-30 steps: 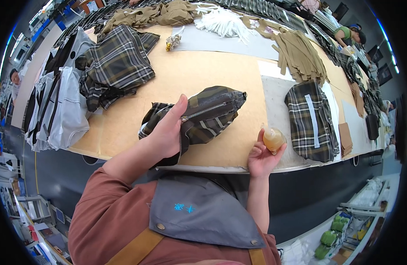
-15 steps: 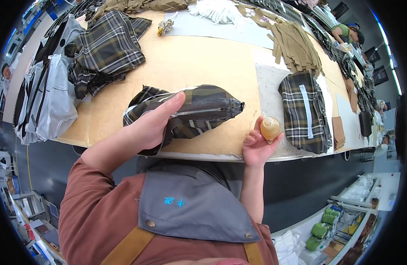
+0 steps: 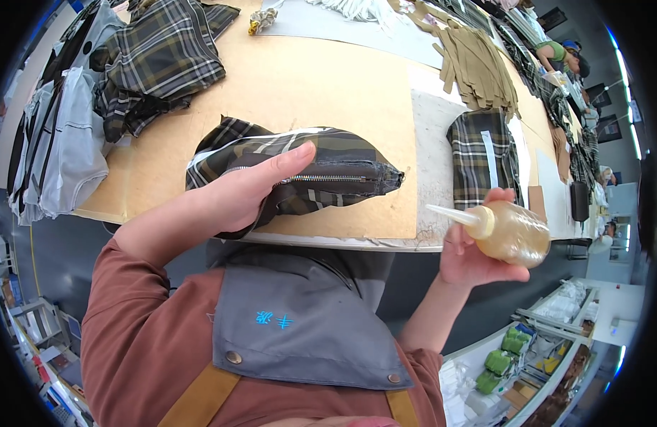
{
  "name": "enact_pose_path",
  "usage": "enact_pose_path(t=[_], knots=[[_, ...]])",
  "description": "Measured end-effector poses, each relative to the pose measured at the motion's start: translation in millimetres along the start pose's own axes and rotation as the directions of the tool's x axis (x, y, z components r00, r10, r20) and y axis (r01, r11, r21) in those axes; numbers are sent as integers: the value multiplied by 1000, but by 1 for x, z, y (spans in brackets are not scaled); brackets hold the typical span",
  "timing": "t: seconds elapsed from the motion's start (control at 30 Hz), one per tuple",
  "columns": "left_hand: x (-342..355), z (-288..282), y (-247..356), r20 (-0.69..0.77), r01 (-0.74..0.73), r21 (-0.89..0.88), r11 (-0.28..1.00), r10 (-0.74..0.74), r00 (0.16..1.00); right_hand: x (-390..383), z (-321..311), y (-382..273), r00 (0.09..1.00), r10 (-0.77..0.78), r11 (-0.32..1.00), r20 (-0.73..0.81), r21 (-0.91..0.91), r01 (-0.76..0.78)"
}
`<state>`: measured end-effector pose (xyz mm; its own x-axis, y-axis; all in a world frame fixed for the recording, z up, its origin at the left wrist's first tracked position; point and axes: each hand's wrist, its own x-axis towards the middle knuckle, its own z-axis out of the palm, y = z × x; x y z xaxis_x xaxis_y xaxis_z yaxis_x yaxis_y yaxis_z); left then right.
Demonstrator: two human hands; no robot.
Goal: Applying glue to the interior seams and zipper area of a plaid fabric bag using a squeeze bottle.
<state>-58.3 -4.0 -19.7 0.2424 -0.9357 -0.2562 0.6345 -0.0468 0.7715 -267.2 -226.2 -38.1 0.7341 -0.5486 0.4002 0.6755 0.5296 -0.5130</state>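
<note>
Your left hand (image 3: 261,186) is clamped on the dark plaid zippered pouch (image 3: 342,151), with the thumb on top, near the metal zipper (image 3: 328,178); its other fingers are hidden. The pouch is in front of you, by the near table edge (image 3: 357,245), and its dark end (image 3: 392,179) points right; I cannot tell whether it rests on the tan board (image 3: 328,89). Your right hand (image 3: 474,265) is wrapped around the amber-tinted squeeze bottle (image 3: 519,233), and the nozzle (image 3: 451,214) points left, apart from the pouch. If you squeeze too hard, I think the nozzle could drip on the plaid fabric or on the zipper teeth. The bottle looks smooth, so a loose grip may let it fall past the edge. The second plaid pouch (image 3: 471,153) lies near your right fingers, and a wide swing could knock it. Beyond your left hand, the board gives good room until the plaid cloth pile (image 3: 164,57); toward your body, the room ends soon.
</note>
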Motion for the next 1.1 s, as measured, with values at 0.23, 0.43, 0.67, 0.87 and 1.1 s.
enact_pose_path(t=[0.23,0.43,0.67,0.87,1.1], knots=[[1,2,4,29,-9,34,999,8,1000,19,28,-14,931,-280,650,234,-668,363],[6,-7,2,96,-9,65,998,3,995,40,40,-14,844,-254,406,472,-740,536],[4,-6,6,116,6,62,998,-13,993,36,68,5,905,-195,233,378,-878,418],[5,-7,7,125,0,102,995,-13,992,41,59,1,880,-127,323,457,-820,473],[8,-10,5,134,-11,76,997,0,991,42,56,-2,894,-116,366,432,-818,443]])
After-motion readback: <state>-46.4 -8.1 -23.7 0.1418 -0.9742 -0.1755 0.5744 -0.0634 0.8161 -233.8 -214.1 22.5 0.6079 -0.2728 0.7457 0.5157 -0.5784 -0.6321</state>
